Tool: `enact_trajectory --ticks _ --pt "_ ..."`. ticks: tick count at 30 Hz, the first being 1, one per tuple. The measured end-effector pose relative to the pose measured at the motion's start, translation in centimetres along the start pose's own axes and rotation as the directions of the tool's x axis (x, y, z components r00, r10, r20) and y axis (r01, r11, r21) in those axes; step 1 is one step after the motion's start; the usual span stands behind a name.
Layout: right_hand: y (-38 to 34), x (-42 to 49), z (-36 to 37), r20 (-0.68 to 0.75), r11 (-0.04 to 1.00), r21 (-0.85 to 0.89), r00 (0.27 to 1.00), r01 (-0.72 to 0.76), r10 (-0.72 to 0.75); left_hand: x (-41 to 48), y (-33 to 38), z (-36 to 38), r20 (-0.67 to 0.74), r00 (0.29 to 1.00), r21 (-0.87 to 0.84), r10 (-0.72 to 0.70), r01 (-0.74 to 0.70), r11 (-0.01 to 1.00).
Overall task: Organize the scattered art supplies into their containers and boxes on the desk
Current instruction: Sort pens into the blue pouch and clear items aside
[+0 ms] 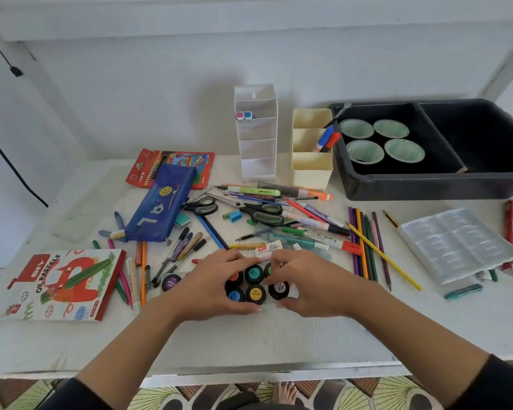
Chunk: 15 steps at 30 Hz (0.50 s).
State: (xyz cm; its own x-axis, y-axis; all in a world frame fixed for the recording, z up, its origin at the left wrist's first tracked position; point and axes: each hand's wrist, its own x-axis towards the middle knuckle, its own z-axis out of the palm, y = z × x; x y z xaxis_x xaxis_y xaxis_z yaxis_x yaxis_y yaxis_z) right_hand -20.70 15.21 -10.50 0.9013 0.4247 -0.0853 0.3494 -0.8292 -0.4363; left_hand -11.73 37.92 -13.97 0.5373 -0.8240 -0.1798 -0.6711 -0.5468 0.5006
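Left hand (219, 281) and right hand (307, 284) both curl round the paint pots (255, 292) clustered between them on the bench (279, 335); the stray purple pot (171, 282) lies just left, nearer my left hand.

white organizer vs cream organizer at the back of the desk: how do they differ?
The white organizer is taller, with more tiers; the cream organizer is shorter, with three compartments. White holds two pens capped pink and blue; cream holds blue and red markers, leaning. Both stand upright, side by side.
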Motion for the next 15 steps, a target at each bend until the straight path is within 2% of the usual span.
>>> enact_trajectory --ticks 5,13,15 --pt "-0.2 0.5 0.4 -0.051 0.995 0.063 0.996 -0.072 0.075 0.1 0.0 0.0 -0.003 1.0 0.003 -0.013 0.013 1.0" --pt "-0.2 0.7 0.2 0.0 0.984 0.136 0.993 -0.116 0.117 0.1 -0.4 -0.2 0.009 1.0 -0.042 0.011 -0.01 0.999" --pt "0.2 1.5 0.0 -0.062 0.971 0.189 0.985 -0.148 0.162 0.3 -0.7 -0.5 0.03 0.999 -0.116 0.04 -0.036 0.993"
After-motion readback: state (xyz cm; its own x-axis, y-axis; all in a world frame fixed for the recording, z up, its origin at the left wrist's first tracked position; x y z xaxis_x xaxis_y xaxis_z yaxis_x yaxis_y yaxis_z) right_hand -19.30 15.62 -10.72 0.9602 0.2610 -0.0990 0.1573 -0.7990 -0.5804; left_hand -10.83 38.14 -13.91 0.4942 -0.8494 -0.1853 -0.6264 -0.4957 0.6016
